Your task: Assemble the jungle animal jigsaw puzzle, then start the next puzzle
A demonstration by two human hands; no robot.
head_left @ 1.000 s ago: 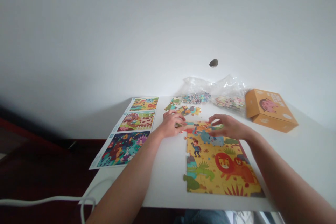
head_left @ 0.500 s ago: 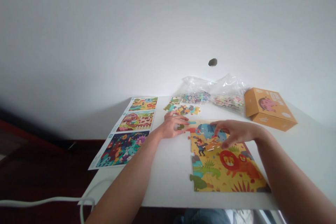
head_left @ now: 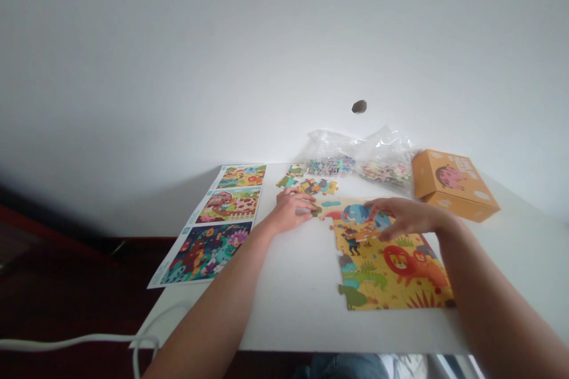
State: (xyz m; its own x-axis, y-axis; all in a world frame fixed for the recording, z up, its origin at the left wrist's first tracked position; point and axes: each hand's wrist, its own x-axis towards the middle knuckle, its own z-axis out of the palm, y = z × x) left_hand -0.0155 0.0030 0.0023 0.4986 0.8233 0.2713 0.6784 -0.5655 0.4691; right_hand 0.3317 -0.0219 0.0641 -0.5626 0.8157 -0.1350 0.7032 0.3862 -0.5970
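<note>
A partly assembled jigsaw puzzle (head_left: 368, 293) with lions, an elephant and a crocodile lies on the white table. My right hand (head_left: 406, 216) is over its upper part, thumb and fingers apart, with fingertips on or just above the elephant area. Whether they press on it I cannot tell. Beside the puzzle's upper left corner rests my left hand (head_left: 291, 211), fingers spread toward a green-brown part (head_left: 316, 211) at the edge. Several loose puzzle pieces (head_left: 309, 185) lie just beyond my left hand. Part of the puzzle's right side is hidden by my right hand and forearm.
A picture sheet (head_left: 213, 225) with three printed scenes lies at the left. Two clear bags of pieces, one on the left (head_left: 331, 160) and one on the right (head_left: 386, 167), stand by the wall. An orange box (head_left: 457, 183) is at the back right. A white cable (head_left: 80, 337) hangs at the table's left corner.
The puzzle has slid right and slightly away from me, turning a little. My right hand has shifted right with it. My left hand stays nearly in place.
</note>
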